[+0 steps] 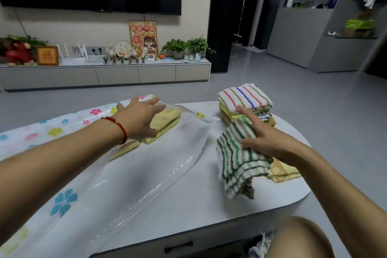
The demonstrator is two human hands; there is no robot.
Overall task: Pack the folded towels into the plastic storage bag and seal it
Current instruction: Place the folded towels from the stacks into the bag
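A clear plastic storage bag point(146, 174) printed with coloured flowers lies across the white table point(209, 205), its open mouth facing right. A yellow folded towel point(167, 119) lies inside it. My left hand point(140, 117) reaches into the bag with fingers spread, resting on the yellow towel. My right hand point(266, 138) grips a green-and-white striped towel point(238, 163), lifted partly off a yellow-orange towel point(282, 172). Behind them stands a stack of folded towels point(245, 98) topped by a red, blue and tan striped one.
The table's rounded right edge point(303, 190) is near the towels, and my bare knee point(297, 236) shows below the front edge. Grey floor lies beyond. A low TV cabinet point(104, 73) with plants and ornaments stands along the far wall.
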